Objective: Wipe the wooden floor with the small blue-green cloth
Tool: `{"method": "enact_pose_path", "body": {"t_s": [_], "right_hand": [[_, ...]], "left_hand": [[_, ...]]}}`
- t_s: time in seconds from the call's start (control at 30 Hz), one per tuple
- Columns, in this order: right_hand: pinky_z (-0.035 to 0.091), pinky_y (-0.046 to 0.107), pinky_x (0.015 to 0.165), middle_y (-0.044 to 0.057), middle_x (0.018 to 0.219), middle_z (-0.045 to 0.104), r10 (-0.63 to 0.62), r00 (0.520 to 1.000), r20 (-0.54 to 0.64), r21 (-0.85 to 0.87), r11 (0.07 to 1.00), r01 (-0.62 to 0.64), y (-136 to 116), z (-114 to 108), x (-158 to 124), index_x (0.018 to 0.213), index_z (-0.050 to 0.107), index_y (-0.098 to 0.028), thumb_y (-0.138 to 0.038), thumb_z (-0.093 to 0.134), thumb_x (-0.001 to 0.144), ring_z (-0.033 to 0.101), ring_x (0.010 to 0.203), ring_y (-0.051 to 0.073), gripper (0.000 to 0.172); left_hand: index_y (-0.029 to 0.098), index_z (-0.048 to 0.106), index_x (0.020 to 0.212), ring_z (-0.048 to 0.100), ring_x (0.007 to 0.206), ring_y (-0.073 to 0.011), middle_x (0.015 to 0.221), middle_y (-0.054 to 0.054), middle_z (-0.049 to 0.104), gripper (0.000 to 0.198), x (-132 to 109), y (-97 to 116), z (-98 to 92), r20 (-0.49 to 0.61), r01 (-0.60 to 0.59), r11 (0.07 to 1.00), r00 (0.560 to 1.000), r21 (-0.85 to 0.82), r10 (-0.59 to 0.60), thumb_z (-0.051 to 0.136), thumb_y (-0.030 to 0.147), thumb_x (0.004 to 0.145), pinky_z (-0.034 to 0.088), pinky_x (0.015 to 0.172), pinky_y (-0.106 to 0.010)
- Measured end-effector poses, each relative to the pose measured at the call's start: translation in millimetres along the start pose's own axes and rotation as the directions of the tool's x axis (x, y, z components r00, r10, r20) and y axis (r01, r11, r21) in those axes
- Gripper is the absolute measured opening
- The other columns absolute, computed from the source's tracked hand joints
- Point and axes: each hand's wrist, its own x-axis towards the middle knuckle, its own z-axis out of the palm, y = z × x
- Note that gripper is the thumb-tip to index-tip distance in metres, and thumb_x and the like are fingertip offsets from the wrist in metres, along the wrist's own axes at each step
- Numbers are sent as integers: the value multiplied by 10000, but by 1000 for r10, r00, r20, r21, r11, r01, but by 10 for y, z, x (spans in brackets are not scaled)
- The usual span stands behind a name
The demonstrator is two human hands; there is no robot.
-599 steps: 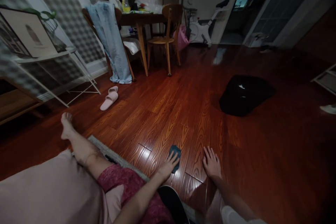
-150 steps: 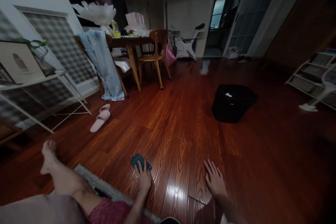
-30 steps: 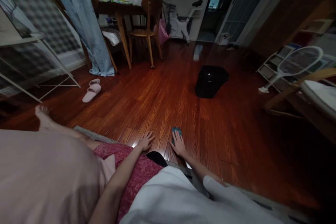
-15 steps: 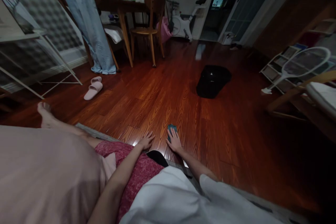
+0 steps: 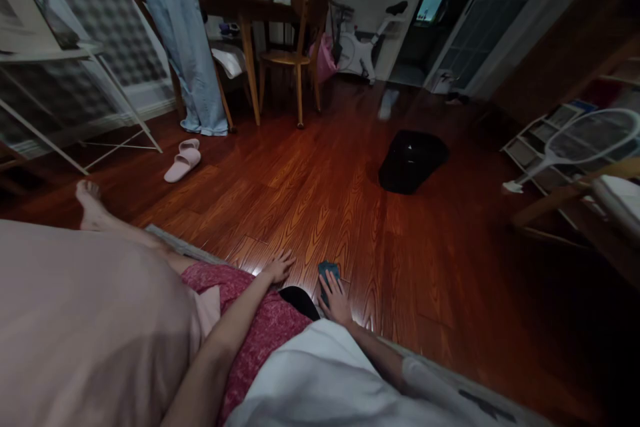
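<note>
Flat right hand [image 5: 336, 300] atop half-hidden cloth [image 5: 329, 271]

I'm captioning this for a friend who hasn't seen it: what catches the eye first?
The glossy red wood floor fills the view. Near the bottom the right hand lies on a teal cloth, the left hand flat on the floor beside it. A black lump sits mid-floor, pink slippers farther left.

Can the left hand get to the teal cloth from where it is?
Probably yes. The left hand lies flat on the floor just left of the teal cloth, with bare boards between. Only the right hand rests on the cloth, covering its near edge.
</note>
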Motion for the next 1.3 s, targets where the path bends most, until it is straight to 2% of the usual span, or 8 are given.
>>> {"method": "enact_pose_path", "body": {"t_s": [0.47,0.57,0.77,0.9,0.97,1.07,1.2,1.3], "right_hand": [[173,497,1238,96,1679,214,190,980,-60,40,981,-188,50,4,1115,1602,260,-204,-412,319,1005,142,1556,239,634],[210,499,1234,79,1669,256,123,992,-30,62,991,-121,81,15,880,1595,281,-235,-419,325,1008,180,1549,236,617],[230,466,1242,25,1673,249,-78,993,89,119,991,67,443,-168,-102,1596,247,-330,-428,365,1004,211,1541,215,611],[242,468,1235,29,1663,283,59,997,47,80,995,-63,846,-276,-351,1586,295,-316,-457,332,1004,235,1534,208,600],[248,484,1226,67,1652,311,251,967,-39,50,967,-249,1006,-286,-236,1577,337,-253,-451,288,1003,236,1533,221,609],[233,503,1220,142,1641,314,509,843,-173,69,860,-505,1116,-262,129,1564,360,-133,-433,239,993,216,1538,256,656],[193,568,1208,204,1640,282,659,697,-282,175,749,-639,1020,-180,622,1559,348,-70,-425,209,983,193,1540,311,691],[184,593,1202,183,1647,273,629,727,-276,194,777,-599,849,-99,747,1577,323,-112,-430,217,987,194,1540,315,678]], "left_hand": [[275,283,1592,37,1551,-326,1698,-74,63,762,-19,12,-2,-4,-6,1000,1000,-13,6,545,261,877,170,1223,-585],[262,286,1592,34,1551,-326,1698,-84,75,774,-12,19,-1,1,18,1000,1000,-25,-18,568,247,871,162,1226,-583],[306,274,1594,54,1549,-334,1697,-64,78,766,-18,1,5,-21,-24,999,999,-21,23,548,262,879,194,1213,-600],[274,265,1599,33,1549,-340,1697,-76,60,778,-21,3,3,-4,-5,1000,1000,-16,5,547,248,875,160,1224,-593],[263,265,1600,22,1550,-337,1698,-77,50,769,-24,10,-4,1,1,1000,1000,-17,-1,542,239,882,140,1233,-581],[280,256,1601,18,1551,-330,1700,-66,52,774,-28,17,-17,4,1,1000,1000,-9,-1,542,233,884,160,1230,-579],[275,260,1600,34,1551,-327,1699,-64,57,781,-14,11,-23,6,1,1000,1000,18,-1,538,244,871,204,1221,-575],[281,253,1602,50,1550,-320,1699,-56,57,801,9,-8,-13,11,-2,999,1000,44,2,542,249,855,218,1218,-564]]}}
